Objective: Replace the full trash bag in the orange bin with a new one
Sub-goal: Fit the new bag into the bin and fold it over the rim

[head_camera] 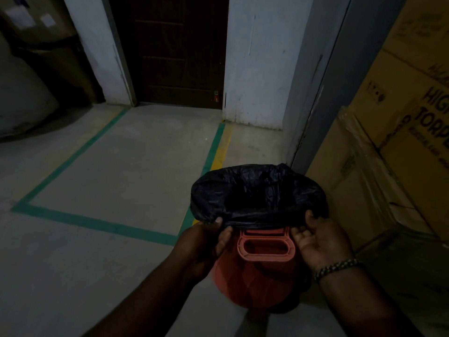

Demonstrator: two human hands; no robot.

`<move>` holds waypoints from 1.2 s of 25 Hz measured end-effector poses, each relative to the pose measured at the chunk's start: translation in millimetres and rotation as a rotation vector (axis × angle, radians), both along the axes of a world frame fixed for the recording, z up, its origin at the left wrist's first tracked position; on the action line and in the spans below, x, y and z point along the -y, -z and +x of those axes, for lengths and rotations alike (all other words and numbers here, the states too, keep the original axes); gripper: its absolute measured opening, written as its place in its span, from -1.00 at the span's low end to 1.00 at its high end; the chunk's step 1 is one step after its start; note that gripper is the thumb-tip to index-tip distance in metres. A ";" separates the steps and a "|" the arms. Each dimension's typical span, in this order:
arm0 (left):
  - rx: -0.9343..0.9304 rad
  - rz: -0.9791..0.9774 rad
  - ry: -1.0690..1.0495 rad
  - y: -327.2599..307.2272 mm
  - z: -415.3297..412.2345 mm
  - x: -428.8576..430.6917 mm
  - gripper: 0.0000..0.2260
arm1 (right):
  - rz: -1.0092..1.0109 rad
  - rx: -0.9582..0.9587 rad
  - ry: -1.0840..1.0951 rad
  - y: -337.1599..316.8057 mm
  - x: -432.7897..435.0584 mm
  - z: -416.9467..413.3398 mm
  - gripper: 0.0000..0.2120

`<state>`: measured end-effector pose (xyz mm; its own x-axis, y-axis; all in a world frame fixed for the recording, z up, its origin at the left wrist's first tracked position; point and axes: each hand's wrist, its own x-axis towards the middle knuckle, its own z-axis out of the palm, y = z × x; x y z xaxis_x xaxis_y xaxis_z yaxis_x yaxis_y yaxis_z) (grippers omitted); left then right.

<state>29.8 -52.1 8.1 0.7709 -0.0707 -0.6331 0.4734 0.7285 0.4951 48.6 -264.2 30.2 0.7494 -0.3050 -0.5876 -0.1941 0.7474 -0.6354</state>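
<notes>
Hands meet at the near rim of a round orange plastic bin point(255, 283) that stands on the grey concrete floor point(121, 178). A thin black crinkled plastic trash bag point(257, 190) lines its mouth, and the bag's edge is folded outward over the rim all the way round. Our left hand point(206, 242) pinches the near-left part of that folded edge, thumb on top and fingers curled beneath. Our right hand point(320, 242) pinches the near-right part in the same way, and a beaded bracelet point(337, 267) sits on its wrist. Between the two hands, just under the bag's hem, the bin's orange looped handle point(267, 246) shows against the side wall. The bag's inside is too dark for us to tell what it holds. The bin sits close beside a stack of brown cardboard boxes point(401, 142) on the right, some with dark printed lettering. A green tape line point(97, 224) marks a rectangle on the floor to the left of the bin, and a yellow painted strip point(222, 152) runs along the outside of its right edge. Further back, a dark brown wooden door point(170, 57) stands shut between white painted walls point(255, 69). A grey upright panel point(315, 93) rises between the right-hand wall and the boxes. The light is dim throughout.
</notes>
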 end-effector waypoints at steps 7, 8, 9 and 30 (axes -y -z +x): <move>0.002 0.107 -0.008 8.0 4.8 -6.7 -0.90 | -0.010 0.014 -0.061 5.1 6.6 1.7 -0.85; 0.001 0.121 0.009 11.8 6.4 -8.0 -0.89 | -0.016 0.017 -0.078 5.7 5.8 0.8 -0.85; -0.014 0.118 -0.013 11.6 8.3 -8.8 -0.88 | -0.020 0.021 -0.087 6.0 5.6 0.2 -0.85; -0.034 -0.073 -0.197 6.2 29.7 -51.2 -0.77 | -0.050 0.048 -0.189 18.9 20.8 6.3 -0.79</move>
<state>59.4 -0.9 1.9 0.7524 0.0322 -0.6579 0.3343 0.8419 0.4236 54.9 -285.1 11.3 0.8228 -0.1839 -0.5378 -0.2968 0.6679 -0.6825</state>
